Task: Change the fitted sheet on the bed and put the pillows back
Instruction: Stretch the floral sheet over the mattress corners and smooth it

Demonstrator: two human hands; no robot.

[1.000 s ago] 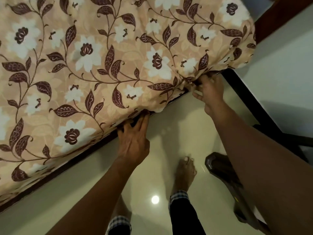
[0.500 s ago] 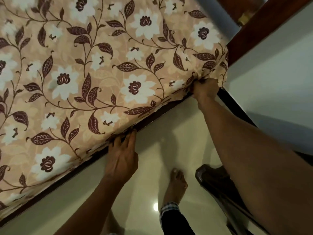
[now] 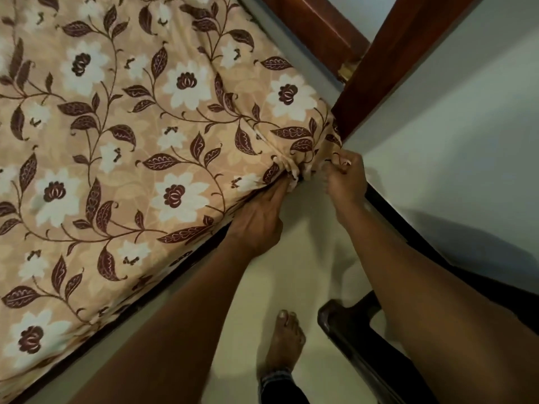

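Floor point(image 3: 306, 272): pale cream, glossy.
Wall point(image 3: 452, 118): plain off-white, at right.
Chair point(image 3: 350, 339): dark, glossy, partly visible, on floor near wall.

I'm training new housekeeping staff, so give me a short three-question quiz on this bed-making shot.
1. True or false: a pillow lies on the sheet.
2. The right hand: A) lies flat on the floor B) pinches the sheet's corner edge C) holds a pillow.
3. Which is nearer the bedpost, that hand or the left hand?
Key: 1 false; 2 B; 3 right hand.
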